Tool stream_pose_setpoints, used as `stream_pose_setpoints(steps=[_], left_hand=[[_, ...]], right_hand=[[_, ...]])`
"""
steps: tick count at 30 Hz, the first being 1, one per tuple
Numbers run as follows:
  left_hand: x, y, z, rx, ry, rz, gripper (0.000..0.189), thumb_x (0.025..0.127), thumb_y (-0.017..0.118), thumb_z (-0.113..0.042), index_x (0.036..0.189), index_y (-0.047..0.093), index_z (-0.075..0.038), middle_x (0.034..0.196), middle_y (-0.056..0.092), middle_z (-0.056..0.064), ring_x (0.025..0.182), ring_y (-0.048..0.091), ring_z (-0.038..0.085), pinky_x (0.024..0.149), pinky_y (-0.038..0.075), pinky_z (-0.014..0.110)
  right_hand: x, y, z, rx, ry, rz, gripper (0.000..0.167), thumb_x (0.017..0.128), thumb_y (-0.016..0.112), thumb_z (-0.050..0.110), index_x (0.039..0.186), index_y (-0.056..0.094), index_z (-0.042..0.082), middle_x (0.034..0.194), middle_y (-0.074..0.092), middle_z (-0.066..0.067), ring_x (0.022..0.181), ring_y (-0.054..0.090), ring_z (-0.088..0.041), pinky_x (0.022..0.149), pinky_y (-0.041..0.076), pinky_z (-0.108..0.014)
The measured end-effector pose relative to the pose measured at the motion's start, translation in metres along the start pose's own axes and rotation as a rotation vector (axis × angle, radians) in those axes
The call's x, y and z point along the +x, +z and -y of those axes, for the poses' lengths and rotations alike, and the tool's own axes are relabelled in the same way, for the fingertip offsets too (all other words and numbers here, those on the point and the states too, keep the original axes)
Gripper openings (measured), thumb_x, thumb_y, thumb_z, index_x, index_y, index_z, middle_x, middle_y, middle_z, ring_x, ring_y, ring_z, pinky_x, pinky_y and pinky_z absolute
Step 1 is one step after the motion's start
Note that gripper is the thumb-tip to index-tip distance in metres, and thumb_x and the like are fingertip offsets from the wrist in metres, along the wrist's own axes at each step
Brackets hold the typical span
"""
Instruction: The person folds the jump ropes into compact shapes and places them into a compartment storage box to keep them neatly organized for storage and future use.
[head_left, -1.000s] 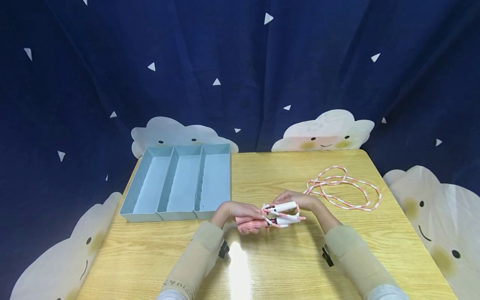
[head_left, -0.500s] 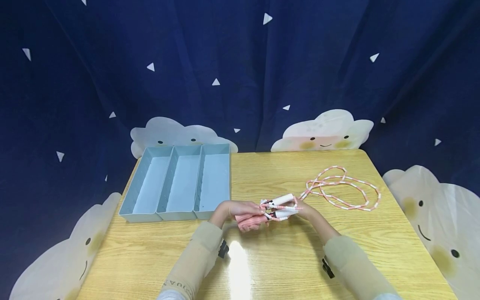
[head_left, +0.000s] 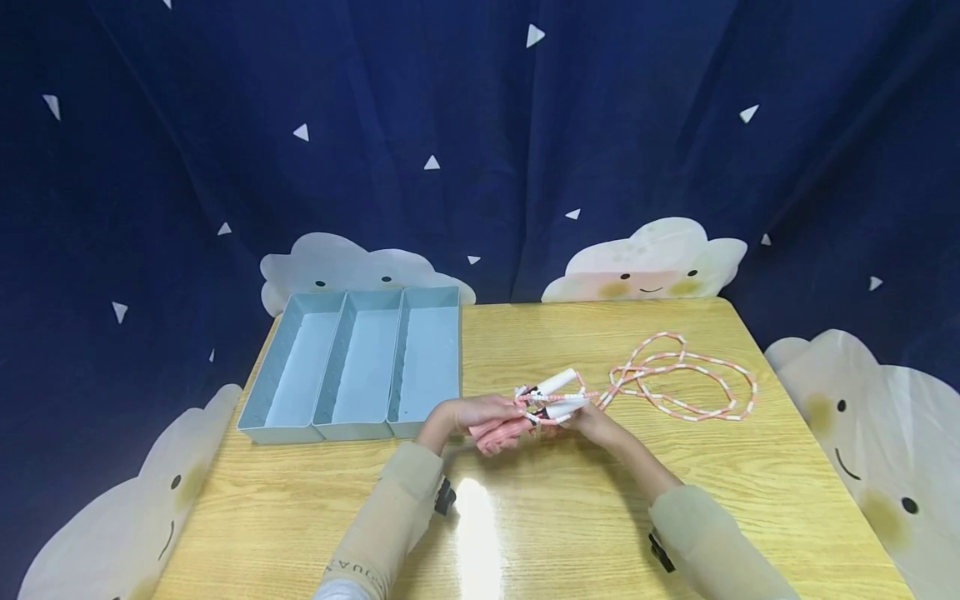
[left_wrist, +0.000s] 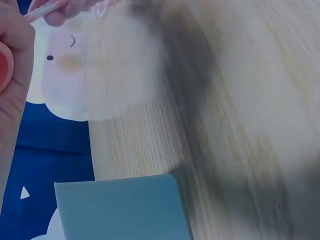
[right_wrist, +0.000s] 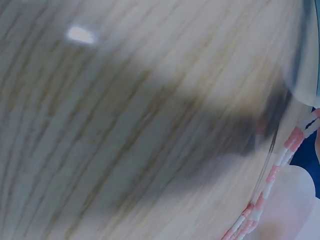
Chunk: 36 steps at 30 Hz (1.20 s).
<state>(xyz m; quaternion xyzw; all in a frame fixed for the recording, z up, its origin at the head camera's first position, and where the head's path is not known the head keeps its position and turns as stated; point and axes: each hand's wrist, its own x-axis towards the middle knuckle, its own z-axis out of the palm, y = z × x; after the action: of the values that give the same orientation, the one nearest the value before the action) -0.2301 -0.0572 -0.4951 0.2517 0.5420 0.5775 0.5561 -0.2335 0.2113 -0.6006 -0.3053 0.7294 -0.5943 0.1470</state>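
A jump rope with two pink-and-white handles [head_left: 557, 382] and pink-and-white beads is in both hands over the table. My left hand [head_left: 480, 412] grips the pink ends of the two handles side by side; their white ends point right and away. In the left wrist view a round pink handle end [left_wrist: 4, 67] shows within the left hand [left_wrist: 17, 45]. My right hand [head_left: 592, 421] holds the beaded rope [head_left: 705, 358] just beyond the white ends, its fingers partly hidden behind them. In the right wrist view the beaded strands [right_wrist: 272, 175] run along the right edge.
A light blue tray [head_left: 352, 432] with three long compartments stands at the back left of the wooden table [head_left: 525, 333]. Loose loops of the rope lie at the back right. A dark blue curtain [head_left: 480, 125] with cloud shapes hangs behind.
The right hand has moved left and in behind the handles. The handles' white ends have swung up and away, and the rope loops have slid slightly left.
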Motion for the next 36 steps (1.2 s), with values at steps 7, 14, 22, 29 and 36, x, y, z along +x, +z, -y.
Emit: stream_pose_setpoints(steps=[7,14,22,29,36], left_hand=[[0.001,-0.003,0.003,-0.015,0.022,-0.031,0.034,0.099,0.031,-0.032,0.094,0.048,-0.004,0.064,0.051,0.005,0.043,0.045,0.009,0.04,0.037,0.021],[0.003,-0.003,0.005,-0.044,0.05,-0.051,0.031,0.099,0.032,-0.031,0.094,0.048,-0.005,0.064,0.05,0.006,0.042,0.044,0.009,0.04,0.038,0.021],[0.003,-0.004,0.006,-0.032,0.071,-0.111,0.032,0.098,0.035,-0.034,0.094,0.05,-0.006,0.064,0.05,0.005,0.043,0.044,0.009,0.04,0.037,0.021],[0.003,-0.005,0.007,-0.043,0.077,-0.185,0.041,0.096,0.04,-0.039,0.104,0.049,0.001,0.065,0.051,0.006,0.043,0.046,0.009,0.042,0.041,0.022],[0.003,-0.006,0.006,-0.058,0.108,-0.199,0.032,0.097,0.037,-0.036,0.095,0.051,-0.007,0.063,0.05,0.003,0.043,0.045,0.008,0.042,0.041,0.021]], right_hand=[[0.001,0.017,0.06,0.098,0.033,0.073,0.025,0.095,0.039,0.001,0.104,0.049,-0.02,0.085,0.054,-0.038,0.076,0.055,-0.051,0.072,0.048,-0.056],[-0.001,0.021,0.069,0.01,0.191,0.052,0.028,0.097,0.04,0.006,0.103,0.055,-0.016,0.091,0.062,-0.029,0.084,0.059,-0.046,0.078,0.047,-0.054],[-0.002,0.027,0.091,-0.025,0.207,0.074,0.03,0.098,0.037,0.007,0.108,0.053,-0.017,0.094,0.061,-0.032,0.086,0.057,-0.051,0.078,0.045,-0.058],[-0.001,0.026,0.067,0.017,0.157,0.074,0.031,0.099,0.035,0.005,0.106,0.051,-0.02,0.092,0.06,-0.031,0.083,0.058,-0.048,0.078,0.049,-0.051],[-0.003,0.024,0.061,0.087,0.152,0.077,0.037,0.099,0.037,0.014,0.104,0.049,-0.021,0.088,0.06,-0.032,0.079,0.06,-0.044,0.074,0.053,-0.043]])
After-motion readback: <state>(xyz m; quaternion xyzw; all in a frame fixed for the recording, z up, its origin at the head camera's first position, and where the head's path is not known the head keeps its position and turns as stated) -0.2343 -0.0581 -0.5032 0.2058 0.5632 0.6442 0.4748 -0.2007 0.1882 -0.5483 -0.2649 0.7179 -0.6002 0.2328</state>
